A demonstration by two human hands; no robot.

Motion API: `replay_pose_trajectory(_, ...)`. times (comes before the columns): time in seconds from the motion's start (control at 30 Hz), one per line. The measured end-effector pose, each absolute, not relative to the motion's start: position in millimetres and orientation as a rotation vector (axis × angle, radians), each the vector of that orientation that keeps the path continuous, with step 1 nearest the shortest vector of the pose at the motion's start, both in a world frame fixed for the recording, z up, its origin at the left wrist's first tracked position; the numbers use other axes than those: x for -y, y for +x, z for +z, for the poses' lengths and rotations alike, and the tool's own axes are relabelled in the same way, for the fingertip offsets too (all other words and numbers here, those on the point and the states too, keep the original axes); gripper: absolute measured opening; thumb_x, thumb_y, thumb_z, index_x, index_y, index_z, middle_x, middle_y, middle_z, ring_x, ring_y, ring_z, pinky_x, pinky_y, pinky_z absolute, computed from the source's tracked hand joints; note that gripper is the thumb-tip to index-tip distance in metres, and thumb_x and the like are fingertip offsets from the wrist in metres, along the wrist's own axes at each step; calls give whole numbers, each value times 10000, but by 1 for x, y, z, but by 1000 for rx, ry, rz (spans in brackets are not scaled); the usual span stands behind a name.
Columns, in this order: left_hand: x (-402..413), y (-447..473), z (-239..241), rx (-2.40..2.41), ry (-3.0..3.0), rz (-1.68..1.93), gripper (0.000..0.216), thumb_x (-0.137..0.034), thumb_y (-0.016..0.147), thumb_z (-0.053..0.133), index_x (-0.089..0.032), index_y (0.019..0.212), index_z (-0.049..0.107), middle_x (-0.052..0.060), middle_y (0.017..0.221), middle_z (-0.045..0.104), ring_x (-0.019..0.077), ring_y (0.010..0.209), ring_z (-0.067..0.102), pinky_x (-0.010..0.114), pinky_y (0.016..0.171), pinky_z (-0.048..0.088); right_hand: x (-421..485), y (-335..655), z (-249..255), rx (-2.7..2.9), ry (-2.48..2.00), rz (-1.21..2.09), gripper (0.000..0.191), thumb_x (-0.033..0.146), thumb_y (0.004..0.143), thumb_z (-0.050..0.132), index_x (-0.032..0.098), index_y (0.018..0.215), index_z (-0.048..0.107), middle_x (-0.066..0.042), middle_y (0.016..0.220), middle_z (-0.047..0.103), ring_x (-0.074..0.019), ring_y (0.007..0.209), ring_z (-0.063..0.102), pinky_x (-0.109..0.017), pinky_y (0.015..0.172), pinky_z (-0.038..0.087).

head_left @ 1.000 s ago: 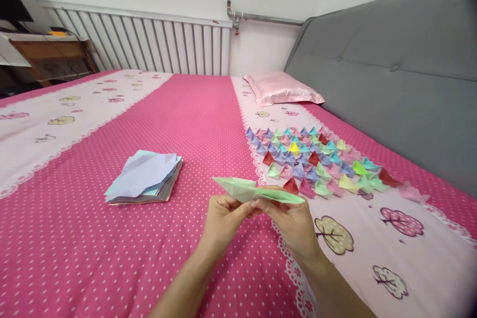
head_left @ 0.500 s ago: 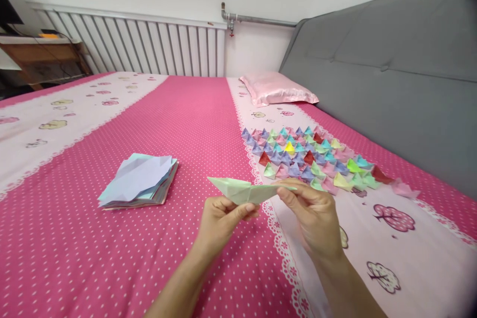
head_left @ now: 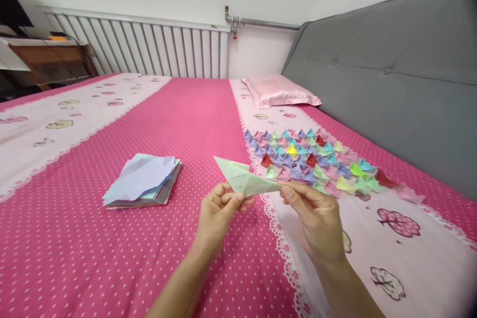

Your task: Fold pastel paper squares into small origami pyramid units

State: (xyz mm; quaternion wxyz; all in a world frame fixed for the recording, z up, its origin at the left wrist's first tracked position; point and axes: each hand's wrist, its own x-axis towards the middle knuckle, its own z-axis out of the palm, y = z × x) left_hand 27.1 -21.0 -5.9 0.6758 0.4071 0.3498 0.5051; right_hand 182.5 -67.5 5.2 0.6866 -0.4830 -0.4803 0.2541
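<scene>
Between my two hands, above the bed, is a pale green folded paper boat [head_left: 248,179]. My left hand [head_left: 219,211] pinches its lower edge, the thumb on the near side. At the boat's right tip, my right hand [head_left: 313,211] grips the paper between thumb and fingers. Rows of small folded paper boats [head_left: 298,159] in many colours stand on the bed beyond my right hand. To the left lies a stack of paper sheets [head_left: 143,179], a lavender one on top.
A pink and white patterned bedspread [head_left: 179,124] covers the bed. Against the grey headboard [head_left: 391,49] on the right lies a pink pillow [head_left: 279,92]. A white radiator [head_left: 149,44] and a pipe line the back wall. A wooden desk [head_left: 48,62] stands at far left.
The green boat has tilted, its left point rising and more of its broad side showing. Both hands keep their hold on it. The view has shifted slightly.
</scene>
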Motion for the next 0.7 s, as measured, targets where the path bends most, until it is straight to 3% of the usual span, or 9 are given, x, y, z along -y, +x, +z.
replay_pose_trajectory(0.13,17,24,-8,-786,742,1225,293,-263,549,815,-129,713,612,-8,602,678,85,562,638,142,532,477,69,181,5,1088,-1079,604,82,225,747,687,289,790,714,52,693,674,-86,654,583,-201,646,481)
replay_pose_trajectory(0.33,10,18,-11,-692,540,1289,301,-277,552,814,-132,733,621,-54,581,597,22,493,543,102,476,432,75,172,9,1295,-1079,809,18,238,739,690,244,732,675,31,677,648,-97,639,570,-208,606,470)
replay_pose_trajectory(0.5,9,15,-12,-690,592,1245,272,-311,601,787,-137,722,616,-60,563,560,22,459,484,128,458,401,77,172,12,1376,-1018,1012,172,339,726,692,236,858,651,-26,877,660,-147,788,589,-261,694,486)
replay_pose_trajectory(0.7,14,21,-19,-697,826,1105,237,-356,654,744,-140,713,663,-17,586,607,54,505,505,175,533,408,75,169,13,1132,-965,1062,340,440,775,613,244,1048,558,-54,1007,607,-155,830,572,-280,731,479)
